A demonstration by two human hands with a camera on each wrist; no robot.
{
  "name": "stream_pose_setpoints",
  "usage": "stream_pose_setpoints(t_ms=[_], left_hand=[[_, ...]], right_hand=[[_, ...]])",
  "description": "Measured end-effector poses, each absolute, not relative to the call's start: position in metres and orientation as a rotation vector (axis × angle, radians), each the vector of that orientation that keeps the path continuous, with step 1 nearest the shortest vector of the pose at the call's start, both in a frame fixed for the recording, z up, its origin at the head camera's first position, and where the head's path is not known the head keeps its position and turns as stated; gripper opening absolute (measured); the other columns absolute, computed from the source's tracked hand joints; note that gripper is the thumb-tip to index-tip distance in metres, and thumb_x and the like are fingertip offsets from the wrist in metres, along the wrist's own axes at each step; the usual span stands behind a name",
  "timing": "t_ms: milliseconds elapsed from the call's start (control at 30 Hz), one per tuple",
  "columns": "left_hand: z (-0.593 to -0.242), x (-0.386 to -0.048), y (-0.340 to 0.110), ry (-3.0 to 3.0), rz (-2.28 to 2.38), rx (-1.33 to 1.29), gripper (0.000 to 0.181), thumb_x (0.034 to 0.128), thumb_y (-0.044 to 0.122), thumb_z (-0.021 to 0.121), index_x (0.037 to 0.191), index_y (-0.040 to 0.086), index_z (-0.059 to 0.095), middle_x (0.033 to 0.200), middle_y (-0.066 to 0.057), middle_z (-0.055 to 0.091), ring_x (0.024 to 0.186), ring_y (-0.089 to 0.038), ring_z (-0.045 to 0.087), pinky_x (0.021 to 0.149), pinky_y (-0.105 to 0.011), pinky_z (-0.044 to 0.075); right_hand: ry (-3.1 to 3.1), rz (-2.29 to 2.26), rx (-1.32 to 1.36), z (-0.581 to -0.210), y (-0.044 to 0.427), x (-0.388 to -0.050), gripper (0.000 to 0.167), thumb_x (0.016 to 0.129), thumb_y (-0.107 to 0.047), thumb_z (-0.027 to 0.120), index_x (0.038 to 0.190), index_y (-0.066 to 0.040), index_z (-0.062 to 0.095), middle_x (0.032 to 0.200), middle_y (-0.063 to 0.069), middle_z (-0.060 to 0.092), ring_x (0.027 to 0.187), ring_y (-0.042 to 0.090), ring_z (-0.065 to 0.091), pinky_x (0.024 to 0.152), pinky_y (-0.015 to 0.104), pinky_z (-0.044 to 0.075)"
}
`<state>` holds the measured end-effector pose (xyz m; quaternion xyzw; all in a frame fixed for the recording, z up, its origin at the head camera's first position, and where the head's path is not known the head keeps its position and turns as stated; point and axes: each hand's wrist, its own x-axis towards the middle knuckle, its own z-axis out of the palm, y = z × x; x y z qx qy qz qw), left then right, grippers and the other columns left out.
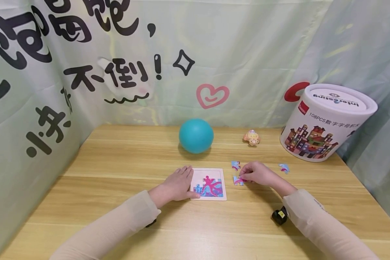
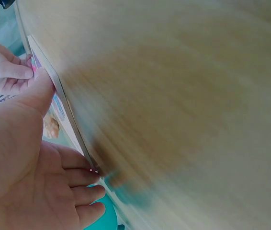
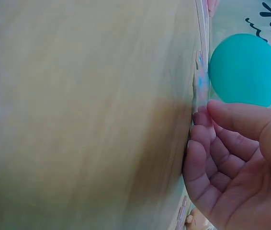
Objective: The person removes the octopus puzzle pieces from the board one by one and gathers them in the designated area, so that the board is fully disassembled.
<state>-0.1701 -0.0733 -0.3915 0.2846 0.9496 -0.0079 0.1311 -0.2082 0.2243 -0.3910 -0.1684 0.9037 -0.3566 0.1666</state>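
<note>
You are seeing bright, even head-view light, soft shadow falling under the ball (image 1: 196, 135), faint glare spreading on the near tabletop (image 1: 198, 231), its grain blurring in both duller wrist views

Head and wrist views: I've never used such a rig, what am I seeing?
No machine here, just a person's two bare hands. The head camera took the wide picture; a camera on each wrist took the others, so the table looks tilted there. The left hand touches the edge of a puzzle board, partly filled; the right hand pinches a puzzle piece. Two loose pieces lie nearby. Farther back are a teal ball, a small figurine and a white tub.
</note>
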Motion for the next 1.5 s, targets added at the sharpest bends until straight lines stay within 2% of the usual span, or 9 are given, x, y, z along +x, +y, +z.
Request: stream_pose_setpoints(t_ms=[433,733,1100,1500], left_hand=[[-0.39,-0.17,-0.073,2.75,0.005,0.805,0.091,0.0849,0.06,0.048,0.142,-0.006,0.025,0.148,-0.018,0.021,0.136,-0.03,0.018,0.109,-0.039,0.017],[-0.39,-0.17,-0.073,2.746,-0.004,0.798,0.091,0.0847,0.061,0.048,0.142,-0.006,0.024,0.149,-0.018,0.02,0.136,-0.029,0.017,0.109,-0.038,0.016],[-0.392,-0.171,-0.072,2.746,-0.005,0.783,0.093,0.0834,0.062,0.048,0.142,-0.005,0.025,0.149,-0.017,0.021,0.136,-0.029,0.017,0.109,-0.038,0.017],[-0.392,-0.172,-0.072,2.745,-0.001,0.785,0.093,0.0837,0.063,0.048,0.142,-0.006,0.024,0.149,-0.017,0.021,0.136,-0.029,0.017,0.109,-0.038,0.016]], right_hand=[[2.578,-1.05,-0.549,-0.383,0.218,-0.21,0.007,0.088,-0.004,0.059,0.086,0.001,0.064,0.07,0.004,0.057,0.061,0.015,0.049,0.052,0.026,0.043],[2.616,-1.014,-0.692,-0.371,0.189,-0.207,0.011,0.086,-0.008,0.062,0.092,0.002,0.065,0.075,-0.001,0.06,0.064,0.013,0.051,0.056,0.029,0.045],[2.532,-1.009,-0.827,-0.38,0.155,-0.209,0.013,0.083,-0.002,0.065,0.095,0.002,0.064,0.076,0.0,0.059,0.07,0.014,0.055,0.06,0.026,0.048],[2.515,-0.905,-0.839,-0.386,0.133,-0.204,0.022,0.08,-0.005,0.07,0.101,-0.002,0.063,0.071,-0.002,0.055,0.065,0.011,0.051,0.059,0.025,0.046]])
